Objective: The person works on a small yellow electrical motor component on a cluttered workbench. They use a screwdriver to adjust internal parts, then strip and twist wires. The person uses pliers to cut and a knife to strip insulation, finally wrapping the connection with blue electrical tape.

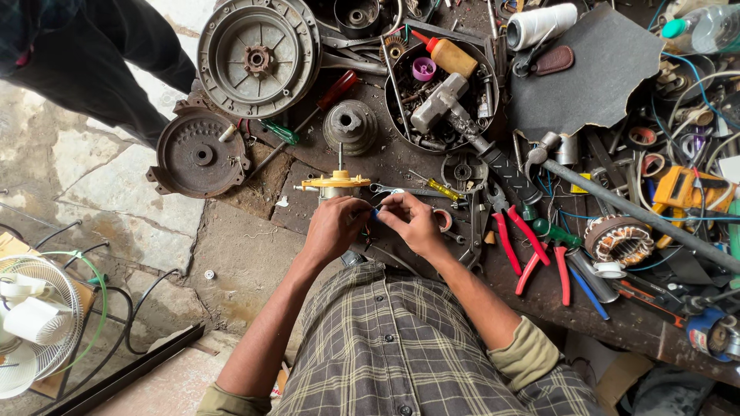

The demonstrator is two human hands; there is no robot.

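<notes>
Both hands (376, 222) pinch blue wire (375, 215), tools crowding right.

The small blue piece (375, 213) pinched between the left hand (333, 225) and the right hand (415, 223) is mostly covered by fingertips, too small to identify. The hands hide the lower body of the yellow-topped motor part (336, 183). The white fan (31, 327) is cut by the left edge, the clear bottle (705, 27) by the top right corner
</notes>
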